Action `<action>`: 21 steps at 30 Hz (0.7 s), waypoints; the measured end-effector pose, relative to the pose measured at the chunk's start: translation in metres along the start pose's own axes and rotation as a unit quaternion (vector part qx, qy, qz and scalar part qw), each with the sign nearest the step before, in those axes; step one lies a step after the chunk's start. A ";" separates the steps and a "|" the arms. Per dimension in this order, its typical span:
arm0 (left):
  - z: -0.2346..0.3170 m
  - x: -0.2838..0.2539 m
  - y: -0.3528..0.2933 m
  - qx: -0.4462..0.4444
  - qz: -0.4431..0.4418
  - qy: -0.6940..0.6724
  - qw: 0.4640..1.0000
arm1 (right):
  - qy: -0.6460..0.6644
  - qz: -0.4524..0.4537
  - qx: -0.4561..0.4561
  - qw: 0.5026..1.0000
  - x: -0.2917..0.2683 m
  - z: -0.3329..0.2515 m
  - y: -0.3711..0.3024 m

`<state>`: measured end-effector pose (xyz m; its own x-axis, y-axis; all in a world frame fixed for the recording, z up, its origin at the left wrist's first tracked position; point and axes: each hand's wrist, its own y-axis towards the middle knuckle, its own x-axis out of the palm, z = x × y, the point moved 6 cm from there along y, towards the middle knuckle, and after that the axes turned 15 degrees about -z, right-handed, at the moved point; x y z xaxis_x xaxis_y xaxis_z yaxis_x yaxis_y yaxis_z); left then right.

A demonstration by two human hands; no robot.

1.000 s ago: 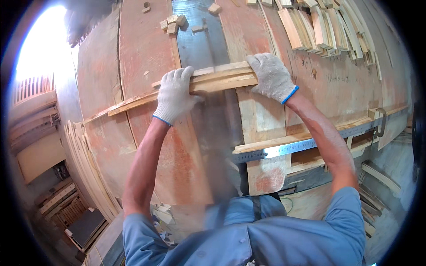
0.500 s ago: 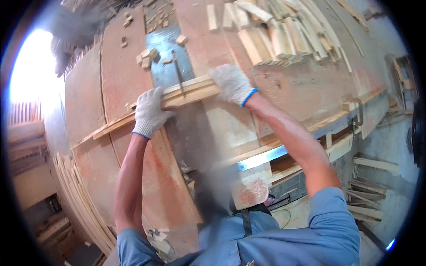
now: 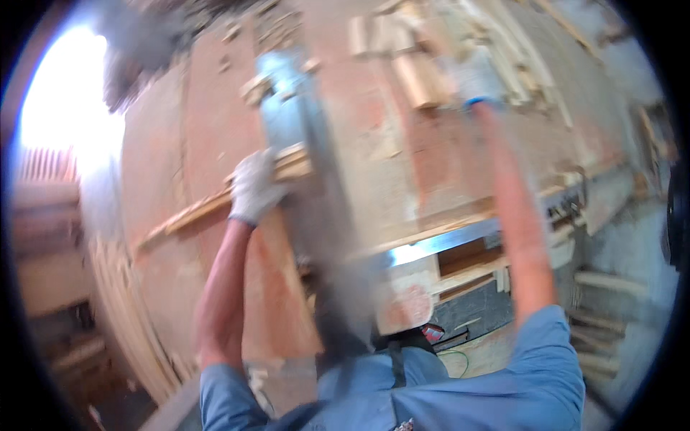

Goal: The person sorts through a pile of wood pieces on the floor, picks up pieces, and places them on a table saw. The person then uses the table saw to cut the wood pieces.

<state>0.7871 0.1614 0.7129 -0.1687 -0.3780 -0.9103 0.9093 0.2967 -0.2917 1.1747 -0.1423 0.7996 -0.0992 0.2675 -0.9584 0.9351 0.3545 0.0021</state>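
Note:
My left hand, in a white knitted glove, is closed around a short light wooden piece beside the bluish metal plate in the worktable. A long wooden strip runs leftward from this hand along the tabletop. My right hand, gloved with a blue cuff, is stretched far out to the right. It is over or against the pile of cut wooden pieces, and motion smears its fingers, so its grip does not show.
Small wood offcuts lie by the metal plate. Long wooden strips stand at the left. A shiny metal bar runs along the near table edge above an open wooden compartment. A clamp-like fitting is at the right edge.
My right hand has left the wood by the plate and swung right to the pile. Less wood shows beside my left hand, which stays on its piece. The whole view has shifted slightly.

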 end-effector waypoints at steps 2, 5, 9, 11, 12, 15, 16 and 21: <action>-0.006 0.009 -0.021 0.017 0.042 0.006 0.999 | 0.000 0.057 -0.016 0.998 -0.019 -0.020 -0.008; 0.001 0.024 -0.046 0.037 0.047 0.006 0.998 | 0.028 -0.055 -0.152 0.987 -0.004 -0.050 -0.056; 0.013 0.046 -0.073 -0.005 -0.046 -0.014 0.999 | 0.046 -0.138 -0.353 0.924 0.088 -0.096 -0.194; 0.030 0.056 -0.077 -0.004 -0.060 -0.024 0.998 | 0.055 -0.183 -0.406 0.894 0.126 -0.110 -0.247; 0.038 0.058 -0.078 -0.001 -0.067 -0.028 0.997 | 0.034 -0.193 -0.411 0.890 0.131 -0.121 -0.265; 0.061 0.062 -0.087 0.030 -0.024 -0.028 0.999 | 0.046 -0.204 -0.449 0.869 0.139 -0.151 -0.293; 0.065 0.067 -0.089 0.034 -0.019 -0.022 0.999 | 0.061 -0.205 -0.464 0.860 0.140 -0.158 -0.300; 0.072 0.062 -0.088 0.044 -0.076 -0.019 0.996 | 0.010 -0.204 -0.479 0.854 0.159 -0.162 -0.299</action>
<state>0.7237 0.0487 0.7034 -0.2939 -0.4462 -0.8453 0.9048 0.1554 -0.3966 0.8243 -0.0607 0.6932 -0.3658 -0.0418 -0.9298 0.1155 0.9892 -0.0899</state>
